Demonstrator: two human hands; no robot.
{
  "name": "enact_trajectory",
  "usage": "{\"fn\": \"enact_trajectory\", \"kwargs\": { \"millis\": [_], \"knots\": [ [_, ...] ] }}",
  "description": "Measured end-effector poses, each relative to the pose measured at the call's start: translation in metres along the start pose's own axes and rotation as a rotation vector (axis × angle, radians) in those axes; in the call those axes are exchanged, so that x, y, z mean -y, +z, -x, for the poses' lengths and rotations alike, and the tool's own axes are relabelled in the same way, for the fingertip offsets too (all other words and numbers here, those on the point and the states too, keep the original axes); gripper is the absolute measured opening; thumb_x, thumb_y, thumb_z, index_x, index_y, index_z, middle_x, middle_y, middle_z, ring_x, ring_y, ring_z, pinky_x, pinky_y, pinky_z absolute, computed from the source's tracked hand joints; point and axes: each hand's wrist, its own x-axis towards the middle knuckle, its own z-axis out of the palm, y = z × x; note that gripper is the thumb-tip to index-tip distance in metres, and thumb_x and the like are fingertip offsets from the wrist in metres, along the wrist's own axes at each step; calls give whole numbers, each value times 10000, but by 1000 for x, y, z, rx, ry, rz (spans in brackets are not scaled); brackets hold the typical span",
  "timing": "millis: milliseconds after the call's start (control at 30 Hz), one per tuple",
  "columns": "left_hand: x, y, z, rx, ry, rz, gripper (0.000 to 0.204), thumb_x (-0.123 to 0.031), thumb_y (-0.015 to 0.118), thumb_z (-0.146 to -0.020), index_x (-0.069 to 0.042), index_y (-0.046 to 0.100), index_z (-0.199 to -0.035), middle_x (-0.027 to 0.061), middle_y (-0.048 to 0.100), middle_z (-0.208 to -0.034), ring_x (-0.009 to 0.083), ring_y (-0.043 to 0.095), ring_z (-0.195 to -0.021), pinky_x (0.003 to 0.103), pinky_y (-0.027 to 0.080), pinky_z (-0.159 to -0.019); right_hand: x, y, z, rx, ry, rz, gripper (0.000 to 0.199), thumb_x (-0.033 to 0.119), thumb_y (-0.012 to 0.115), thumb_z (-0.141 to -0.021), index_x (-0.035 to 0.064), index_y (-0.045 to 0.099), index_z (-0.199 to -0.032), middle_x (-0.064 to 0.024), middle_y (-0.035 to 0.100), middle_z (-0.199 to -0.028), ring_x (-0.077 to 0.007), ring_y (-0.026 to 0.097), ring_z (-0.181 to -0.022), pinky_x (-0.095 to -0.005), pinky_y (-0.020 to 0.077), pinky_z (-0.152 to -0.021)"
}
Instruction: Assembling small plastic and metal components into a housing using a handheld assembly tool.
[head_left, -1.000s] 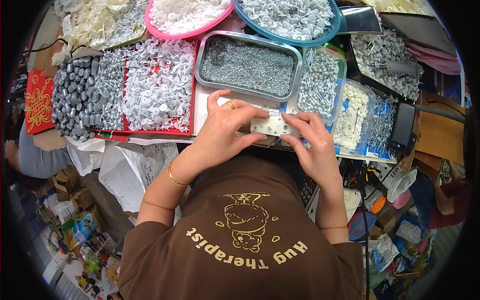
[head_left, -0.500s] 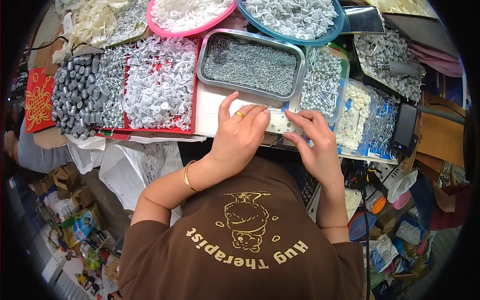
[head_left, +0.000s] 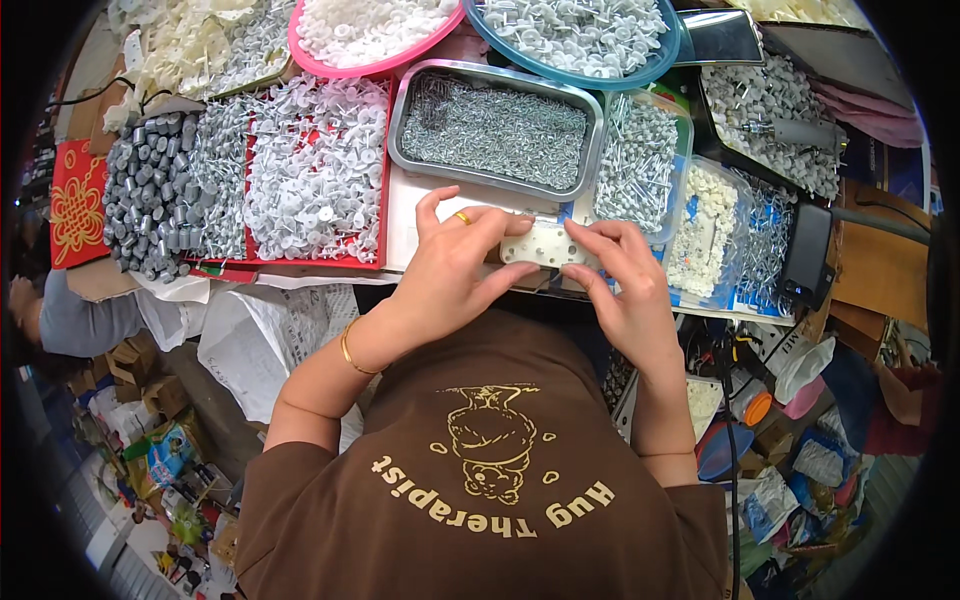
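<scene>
Between my two hands is a small white plate with round holes (head_left: 541,247), its holed face turned up, over the table's near edge. My left hand (head_left: 452,255) pinches its left end, fingers on the far edge and thumb on the near one, with one finger raised. At the right end, the thumb and fingers of my right hand (head_left: 622,270) grip it the same way. Just beyond is a metal tray of small screws (head_left: 597,150). To its right stands a clear tub of white-headed nails (head_left: 686,150).
A red box (head_left: 383,200) of white-capped pins and a heap of grey cylinders (head_left: 150,200) lie left. Farther back are a pink basin (head_left: 296,45) and a teal basin (head_left: 668,50) of white parts. A black device (head_left: 808,258) stands right. Another person's arm (head_left: 85,318) shows far left.
My left hand has shifted a little left, its thumb now under the plate's near edge instead of its fingers covering the plate. More of the plate's holed face shows.
</scene>
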Motion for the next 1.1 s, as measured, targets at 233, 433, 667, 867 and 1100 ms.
{"fn": "enact_trajectory", "kwargs": {
  "millis": [233, 433, 667, 867, 1100],
  "knots": [
    [-1, -4, -4, 62, -48, 9, 381, -231, 819, -811, -85, 637, -1112, -4, 723, -1030, 169, 663, -897, 494, 240, -1130, -1, -2, -3, 10, 15, 5, 417, 23, 756, -836, 64, 692, -1246, -129, 633, -1095, -246, 646, -913, -324, 523, -737],
    [2, -6, -8, 62, 97, -99, 425, -161, 821, -772, -78, 626, -1141, 22, 722, -1084, 197, 688, -962, 512, 261, -1143, -4, 0, -2, 24, 25, -10, 413, 35, 766, -826, 60, 694, -1232, -127, 633, -1097, -232, 640, -895, -309, 516, -722],
    [11, 20, 1, -119, 252, -253, 412, -91, 780, -746, -41, 597, -1112, 96, 710, -1119, 229, 680, -1069, 558, 335, -1123, 9, 3, -2, -253, -11, 111, 375, 44, 791, -798, 67, 714, -1164, -90, 604, -944, -202, 600, -771, -321, 477, -624],
    [18, 18, 4, -104, 262, -124, 499, 7, 767, -725, -71, 597, -1187, 91, 716, -1214, 216, 720, -964, 553, 263, -1178, -3, 29, 37, -107, -102, 258, 295, 111, 829, -780, 28, 673, -1015, -96, 678, -879, -285, 642, -798, -387, 509, -735],
    [10, 1, -3, -45, 119, -97, 363, -196, 842, -761, -83, 648, -1046, 42, 730, -1184, 187, 648, -1070, 451, 297, -1059, -21, 40, 43, -97, -92, 48, 298, 132, 814, -787, 30, 625, -994, -99, 653, -869, -325, 644, -848, -419, 527, -773]
  ]
}}
